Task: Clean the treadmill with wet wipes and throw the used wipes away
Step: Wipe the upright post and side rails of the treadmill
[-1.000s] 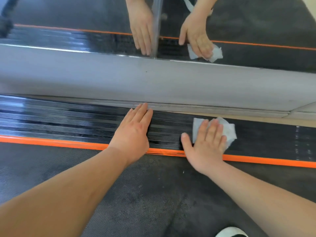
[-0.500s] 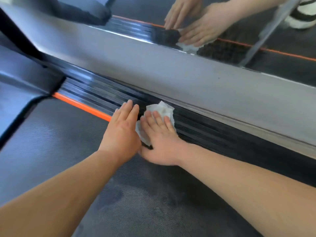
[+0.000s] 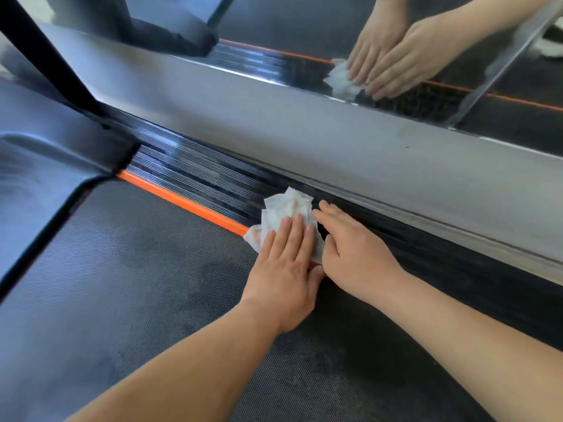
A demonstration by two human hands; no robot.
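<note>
2 hands meet at the centre of the frame on the ribbed black rail (image 3: 198,175). The left hand (image 3: 286,266) lies flat on the crumpled white wipe (image 3: 285,207), fingers straight and released, pressing it onto the rail and the orange stripe (image 3: 182,203) beside the belt (image 3: 137,284). The right hand (image 3: 358,257) sits just beside it, touching the wipe's right edge with bent fingers; whether it grasps the wipe I cannot tell. Along the top of the frame, a mirror (image 3: 304,28) above a grey ledge (image 3: 335,141) reflects the hands and the wipe.

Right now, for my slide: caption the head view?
Left hand presses a crumpled wipe on the treadmill side rail, right hand alongside.
</note>
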